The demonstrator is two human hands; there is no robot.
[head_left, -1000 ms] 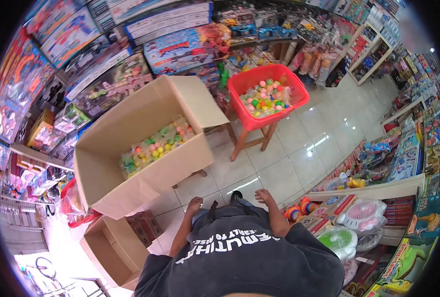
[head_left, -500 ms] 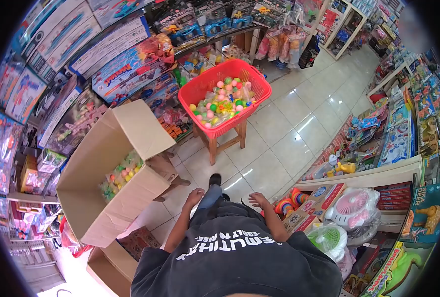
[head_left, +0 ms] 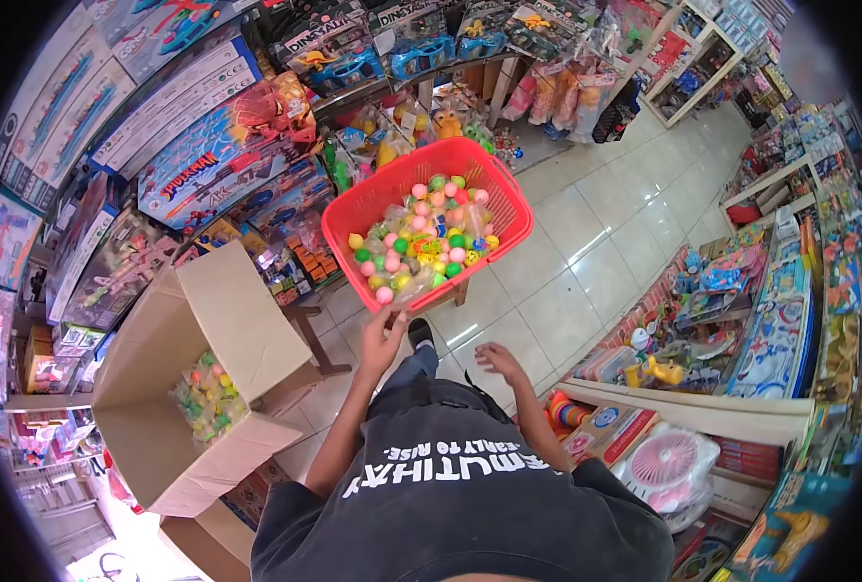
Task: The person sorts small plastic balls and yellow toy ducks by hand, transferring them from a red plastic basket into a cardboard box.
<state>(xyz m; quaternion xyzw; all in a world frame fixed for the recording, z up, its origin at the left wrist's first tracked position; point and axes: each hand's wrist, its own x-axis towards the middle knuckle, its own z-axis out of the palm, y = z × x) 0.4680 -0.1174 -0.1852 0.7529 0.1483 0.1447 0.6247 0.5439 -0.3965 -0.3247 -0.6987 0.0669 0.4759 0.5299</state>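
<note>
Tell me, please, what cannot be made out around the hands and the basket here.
Head view:
- Left hand at basket rim: grip or mere touch, too small to tell.
- What the basket rests on: hidden by it.
- Box floor: covered by bagged balls.
- Right hand palm: turned away.

The left arm (head_left: pixel 346 422) is extending straight forward, bare from the sleeve down, with the left hand (head_left: pixel 382 337) lifted higher than the other, fingers pointing up and ahead; their grip is too small to tell. The right arm (head_left: pixel 536 419) is bending at the elbow, and the right hand (head_left: pixel 498 360) is hovering palm down, fingers loosely spread, holding nothing.
</note>
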